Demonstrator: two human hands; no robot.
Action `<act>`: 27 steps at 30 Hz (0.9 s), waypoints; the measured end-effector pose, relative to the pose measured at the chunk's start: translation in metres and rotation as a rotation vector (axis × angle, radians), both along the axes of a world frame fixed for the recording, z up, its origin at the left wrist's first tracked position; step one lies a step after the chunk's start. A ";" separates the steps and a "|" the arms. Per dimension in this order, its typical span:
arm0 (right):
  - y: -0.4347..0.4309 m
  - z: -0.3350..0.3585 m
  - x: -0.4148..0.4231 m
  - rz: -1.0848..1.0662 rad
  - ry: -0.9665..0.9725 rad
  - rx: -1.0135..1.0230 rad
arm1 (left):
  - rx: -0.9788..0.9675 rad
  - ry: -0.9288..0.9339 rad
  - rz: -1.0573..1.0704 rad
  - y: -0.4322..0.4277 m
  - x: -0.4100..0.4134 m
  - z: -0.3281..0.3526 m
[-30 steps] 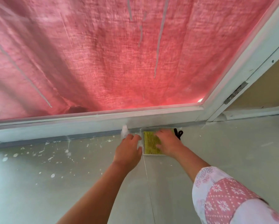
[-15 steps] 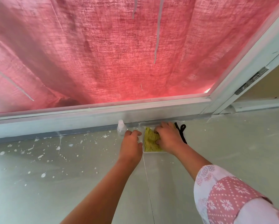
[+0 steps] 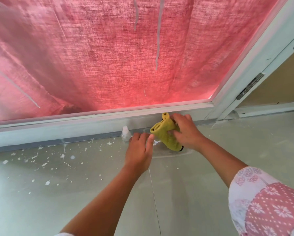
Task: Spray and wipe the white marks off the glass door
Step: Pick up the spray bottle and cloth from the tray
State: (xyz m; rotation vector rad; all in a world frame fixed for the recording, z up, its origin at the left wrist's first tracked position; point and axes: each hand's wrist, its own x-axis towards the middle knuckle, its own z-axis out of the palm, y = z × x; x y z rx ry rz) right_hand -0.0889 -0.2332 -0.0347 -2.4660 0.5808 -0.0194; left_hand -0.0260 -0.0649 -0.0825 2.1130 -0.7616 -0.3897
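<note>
The glass door [image 3: 108,57] fills the upper view, with a pink curtain behind it and long white streaks [image 3: 158,33] running down the pane. My right hand [image 3: 187,132] grips a yellow cloth [image 3: 165,133], lifted just above a clear shallow tray [image 3: 173,155] on the floor by the door's bottom rail. My left hand [image 3: 139,149] hovers palm-down over the floor, fingers apart, holding nothing. A small clear spray bottle [image 3: 125,134] stands upright just beyond its fingertips, apart from them.
The white door frame [image 3: 255,53] runs up the right side with a metal hinge [image 3: 250,86]. White paint spatters [image 3: 45,160] dot the grey floor at the left. A dark item [image 3: 181,149] peeks out under the cloth.
My right hand has picked the yellow cloth up out of the tray. My left hand has drawn slightly back from the spray bottle. The view has shifted down a little.
</note>
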 end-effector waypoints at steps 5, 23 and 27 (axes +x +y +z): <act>-0.002 0.032 0.003 0.008 -0.090 0.172 | -0.412 0.483 0.010 -0.017 -0.004 0.038; 0.027 0.050 -0.004 -0.184 -0.042 0.702 | -0.090 0.342 0.275 0.029 0.017 0.050; 0.031 0.045 0.002 -0.271 -0.048 0.644 | 0.149 0.114 0.372 0.051 0.029 0.030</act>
